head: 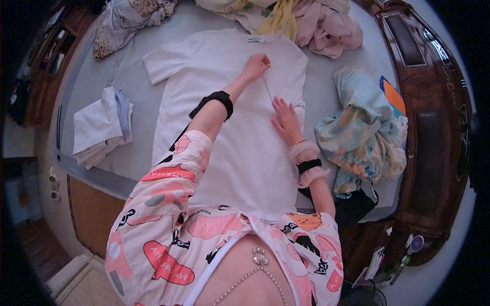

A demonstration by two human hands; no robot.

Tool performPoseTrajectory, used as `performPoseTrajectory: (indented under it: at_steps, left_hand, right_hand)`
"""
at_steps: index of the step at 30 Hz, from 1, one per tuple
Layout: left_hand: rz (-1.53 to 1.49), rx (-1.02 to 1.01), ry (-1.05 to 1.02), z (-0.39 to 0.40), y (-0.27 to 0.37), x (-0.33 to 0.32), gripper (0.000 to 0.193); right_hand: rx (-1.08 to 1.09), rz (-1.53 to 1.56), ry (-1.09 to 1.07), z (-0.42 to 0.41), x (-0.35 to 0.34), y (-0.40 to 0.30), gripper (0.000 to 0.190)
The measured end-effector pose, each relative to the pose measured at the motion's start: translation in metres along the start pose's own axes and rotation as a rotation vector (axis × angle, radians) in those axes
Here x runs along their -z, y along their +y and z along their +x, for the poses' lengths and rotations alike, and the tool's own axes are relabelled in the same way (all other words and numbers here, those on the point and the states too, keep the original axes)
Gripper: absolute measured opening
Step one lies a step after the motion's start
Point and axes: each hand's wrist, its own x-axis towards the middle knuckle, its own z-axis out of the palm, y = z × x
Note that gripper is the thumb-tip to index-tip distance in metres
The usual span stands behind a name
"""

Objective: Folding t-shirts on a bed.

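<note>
A white short-sleeved T-shirt (222,111) lies spread before me, its collar at the far end and one sleeve stretched out to the left. No sleeve sticks out on its right side; a thin straight edge runs across the chest there, between my hands. My left hand (257,67) is over the upper chest of the shirt with its fingers curled; whether cloth is pinched in them is hidden. My right hand (285,118) rests flat on the shirt's right side, fingers somewhat spread, the fingertips beside the lower end of that edge.
A stack of folded clothes (101,128) sits to the left. Crumpled tie-dye fabric (360,130) is heaped at the right, near a dark wooden headboard (425,126). Along the far side lie a leopard-print bundle (126,26), yellow cloth (277,19) and pink cloth (327,28).
</note>
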Motion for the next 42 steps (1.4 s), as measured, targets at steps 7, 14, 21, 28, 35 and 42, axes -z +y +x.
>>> performPoseTrajectory:
  at_steps: [7, 14, 21, 28, 35, 42]
  left_hand:
    - [-0.250, 0.004, 0.150, 0.009, 0.012, 0.001, 0.007]
    - [-0.242, -0.005, 0.256, 0.025, -0.016, 0.017, 0.022]
    - [0.145, -0.159, 0.340, -0.009, -0.027, 0.058, 0.041]
    - [0.604, 0.600, 0.614, -0.048, -0.083, 0.212, 0.078]
    - [0.256, 0.969, 0.545, -0.072, -0.123, 0.263, 0.101]
    - [-0.233, 1.099, 0.565, -0.040, -0.143, 0.257, 0.105]
  right_hand:
    - [-0.045, -0.067, 0.216, 0.010, 0.010, 0.003, 0.041]
    - [-0.318, -0.082, 0.410, 0.103, 0.027, 0.069, 0.037]
    - [-0.346, -0.506, 0.163, 0.099, -0.020, 0.132, 0.048]
    - [-0.535, -0.575, 0.087, 0.108, -0.019, 0.121, 0.053]
    - [-0.526, -0.507, 0.018, 0.130, -0.020, 0.069, 0.054]
    - [0.103, -0.066, 0.363, 0.145, -0.007, -0.003, 0.033]
